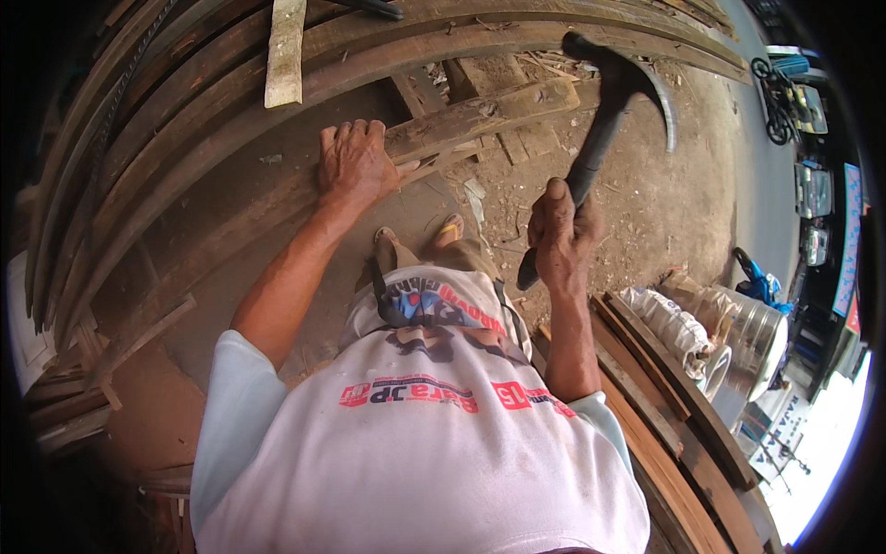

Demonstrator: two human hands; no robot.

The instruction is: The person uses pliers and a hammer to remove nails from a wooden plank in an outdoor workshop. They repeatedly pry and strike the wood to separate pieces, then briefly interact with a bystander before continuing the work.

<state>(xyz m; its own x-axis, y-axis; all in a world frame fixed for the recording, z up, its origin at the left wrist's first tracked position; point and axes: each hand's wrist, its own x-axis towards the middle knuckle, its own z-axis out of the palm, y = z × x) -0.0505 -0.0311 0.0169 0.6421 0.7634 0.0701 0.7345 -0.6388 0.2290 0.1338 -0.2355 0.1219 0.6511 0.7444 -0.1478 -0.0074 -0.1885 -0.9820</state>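
A claw hammer (597,138) with a dark head and curved claw is raised on the right, and my right hand (565,231) is closed around its lower handle. The claw side faces right, and the head points away from me. On the left, my left hand (355,166) lies over a long wooden beam (480,113), its fingers bent across the top and the thumb along the near side. The beam's far end, marked by dark holes, reaches to the right toward the hammer.
Long planks (369,46) lie stacked across the far side, with a pale board (285,55) on top. Lumber (646,415) lies at my right beside white sacks (669,319) and a metal drum (757,337). My sandaled feet (449,231) stand on dirt; a road with vehicles (814,194) runs at far right.
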